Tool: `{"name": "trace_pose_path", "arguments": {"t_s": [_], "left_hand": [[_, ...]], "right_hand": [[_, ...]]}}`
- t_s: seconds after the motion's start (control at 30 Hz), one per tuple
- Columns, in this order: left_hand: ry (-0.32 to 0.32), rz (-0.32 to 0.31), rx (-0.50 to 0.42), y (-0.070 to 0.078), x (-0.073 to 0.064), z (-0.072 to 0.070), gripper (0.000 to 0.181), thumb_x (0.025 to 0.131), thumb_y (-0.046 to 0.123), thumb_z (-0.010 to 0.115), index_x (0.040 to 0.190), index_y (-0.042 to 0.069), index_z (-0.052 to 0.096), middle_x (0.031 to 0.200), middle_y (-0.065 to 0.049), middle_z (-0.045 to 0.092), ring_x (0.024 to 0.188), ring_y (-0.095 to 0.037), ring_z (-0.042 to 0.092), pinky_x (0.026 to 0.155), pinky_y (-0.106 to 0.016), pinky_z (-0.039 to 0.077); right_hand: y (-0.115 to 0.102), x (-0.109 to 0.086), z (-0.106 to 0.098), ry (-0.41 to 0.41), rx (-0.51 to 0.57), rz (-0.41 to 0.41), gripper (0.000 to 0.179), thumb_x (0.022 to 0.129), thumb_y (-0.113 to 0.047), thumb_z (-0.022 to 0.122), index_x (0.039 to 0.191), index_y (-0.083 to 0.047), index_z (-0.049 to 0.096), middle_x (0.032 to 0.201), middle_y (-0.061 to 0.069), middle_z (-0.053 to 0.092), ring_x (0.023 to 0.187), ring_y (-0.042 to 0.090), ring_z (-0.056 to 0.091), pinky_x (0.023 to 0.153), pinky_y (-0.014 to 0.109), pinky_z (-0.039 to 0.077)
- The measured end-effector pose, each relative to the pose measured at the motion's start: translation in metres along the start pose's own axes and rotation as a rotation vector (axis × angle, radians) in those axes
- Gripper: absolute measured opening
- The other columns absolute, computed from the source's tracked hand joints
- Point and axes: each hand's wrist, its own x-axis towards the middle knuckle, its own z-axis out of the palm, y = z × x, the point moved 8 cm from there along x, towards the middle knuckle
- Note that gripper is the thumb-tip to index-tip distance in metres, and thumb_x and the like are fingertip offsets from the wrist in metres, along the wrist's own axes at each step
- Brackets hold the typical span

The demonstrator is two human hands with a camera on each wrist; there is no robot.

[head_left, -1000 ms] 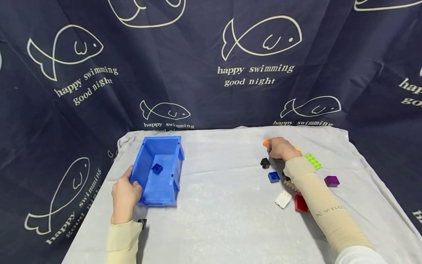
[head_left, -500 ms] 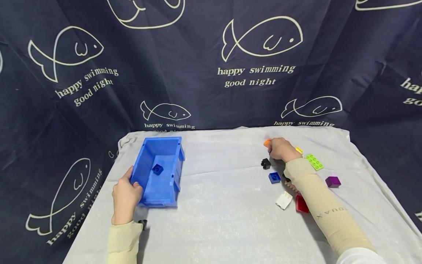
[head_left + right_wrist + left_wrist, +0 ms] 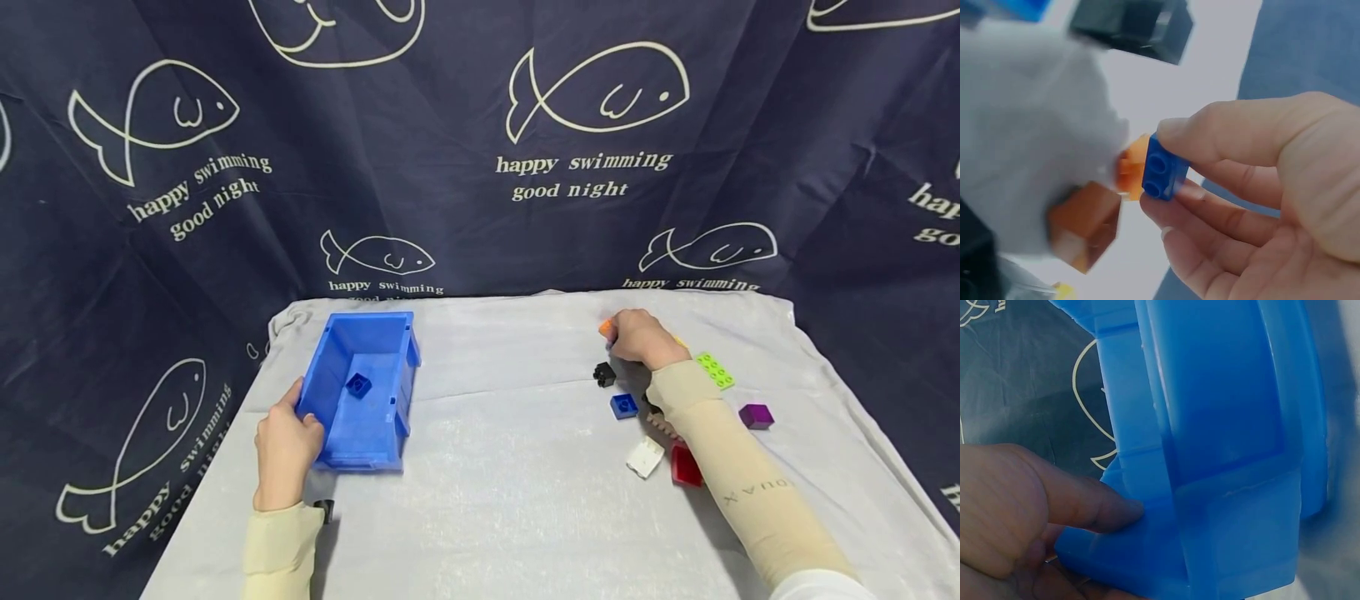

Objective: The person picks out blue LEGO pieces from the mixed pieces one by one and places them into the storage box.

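My left hand [image 3: 287, 446] grips the near left wall of an open blue plastic bin [image 3: 405, 400]. In the left wrist view its thumb [image 3: 1107, 509] lies on the bin's side. One dark blue toy brick [image 3: 358, 384] lies inside. At the table's far right, my right hand [image 3: 643, 337] pinches a small blue toy brick [image 3: 1163, 169] between thumb and fingertips; the head view hides that brick. An orange brick [image 3: 604, 328] is just beyond those fingertips. Whether the two bricks touch, I cannot tell.
Near the right arm lie a black brick [image 3: 604, 374], a blue brick [image 3: 624, 406], a white brick [image 3: 645, 457], a red brick [image 3: 686, 465], a lime brick [image 3: 715, 371] and a purple brick [image 3: 756, 416]. A dark curtain [image 3: 480, 225] hangs behind the table.
My right hand has risen very slightly and covers more of the yellow brick behind it. The left hand and bin hold still.
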Motion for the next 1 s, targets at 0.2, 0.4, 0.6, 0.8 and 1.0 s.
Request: {"name": "trace_pose_path", "arguments": {"t_s": [0.2,0.4,0.6,0.8,1.0], "left_hand": [[0.004,-0.003,-0.001,-0.003,-0.001,-0.001,0.062,0.088,0.002,0.050,0.150,-0.002,0.050,0.137,-0.039,0.055,0.120,-0.063,0.055,0.095,-0.071,0.043],[0.013,0.006,0.002,-0.003,0.000,-0.001,0.061,0.088,0.003,0.050,0.149,-0.002,0.051,0.135,-0.039,0.056,0.119,-0.064,0.055,0.096,-0.071,0.042],[0.003,-0.001,-0.004,-0.002,0.001,0.001,0.061,0.088,0.002,0.050,0.149,-0.001,0.051,0.136,-0.039,0.056,0.119,-0.063,0.055,0.097,-0.070,0.043],[0.007,0.003,-0.008,-0.002,0.003,0.002,0.061,0.089,0.002,0.049,0.150,-0.001,0.051,0.136,-0.038,0.057,0.119,-0.063,0.056,0.096,-0.070,0.043],[0.009,0.002,-0.010,-0.003,0.003,0.001,0.061,0.088,0.002,0.050,0.149,0.000,0.051,0.136,-0.038,0.057,0.119,-0.062,0.056,0.095,-0.070,0.044]], "right_hand": [[-0.025,-0.010,-0.017,0.057,0.060,-0.059,0.011,0.084,-0.001,0.065,0.092,-0.005,0.071,0.090,0.013,0.066,0.050,0.020,0.059,0.048,0.032,0.047],[-0.047,-0.014,-0.033,0.122,0.039,-0.125,0.019,0.078,0.002,0.062,0.092,-0.005,0.072,0.090,0.011,0.066,0.060,0.022,0.058,0.057,0.034,0.047],[-0.064,-0.018,-0.042,0.163,0.002,-0.180,0.022,0.074,-0.001,0.064,0.093,-0.007,0.074,0.090,0.009,0.069,0.078,0.027,0.058,0.075,0.042,0.049],[-0.078,-0.022,-0.047,0.208,-0.009,-0.232,0.023,0.072,-0.003,0.063,0.091,-0.008,0.075,0.086,0.007,0.070,0.080,0.028,0.058,0.081,0.045,0.049],[-0.090,-0.026,-0.050,0.225,-0.008,-0.260,0.023,0.073,-0.004,0.065,0.094,-0.007,0.076,0.088,0.008,0.072,0.084,0.030,0.061,0.084,0.046,0.050]]}}
